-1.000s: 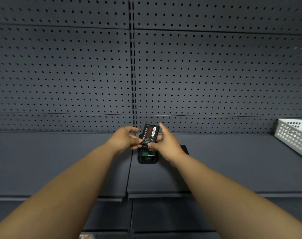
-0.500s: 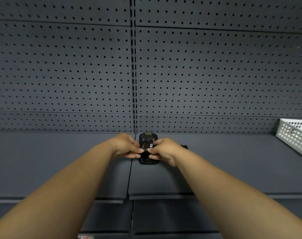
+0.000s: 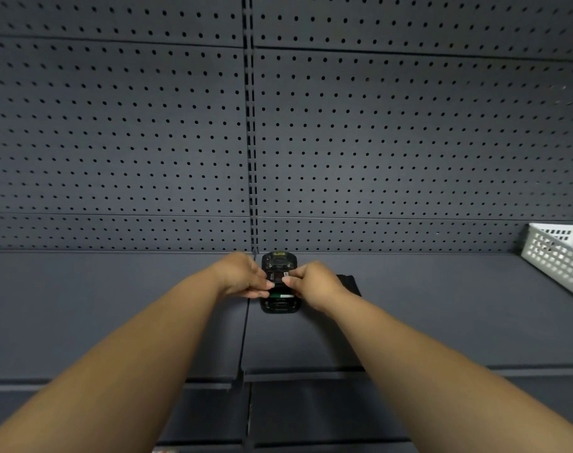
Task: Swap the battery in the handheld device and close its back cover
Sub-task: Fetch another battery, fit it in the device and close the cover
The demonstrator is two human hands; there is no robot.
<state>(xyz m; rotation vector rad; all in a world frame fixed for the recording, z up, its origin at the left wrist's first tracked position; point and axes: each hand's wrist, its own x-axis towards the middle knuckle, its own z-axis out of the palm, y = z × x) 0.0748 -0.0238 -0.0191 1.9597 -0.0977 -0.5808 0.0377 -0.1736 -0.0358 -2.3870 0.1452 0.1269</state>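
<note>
A black handheld device (image 3: 278,261) lies face down on the dark grey shelf (image 3: 115,305), its back open. A black battery (image 3: 278,277) with a red and white label sits in the device's bay, with green board showing just below it. My left hand (image 3: 242,276) and my right hand (image 3: 311,281) press on the battery from either side, fingertips meeting over it. A flat black piece (image 3: 349,284), possibly the back cover, lies on the shelf just right of my right hand, partly hidden by it.
A white perforated plastic basket (image 3: 556,256) stands at the shelf's far right. A dark pegboard wall (image 3: 180,142) rises behind the device. The shelf's front edge runs across below my forearms, with a lower shelf beneath.
One second ago the battery was held up above the open device. It has since come down into the bay, and both hands have lowered onto it.
</note>
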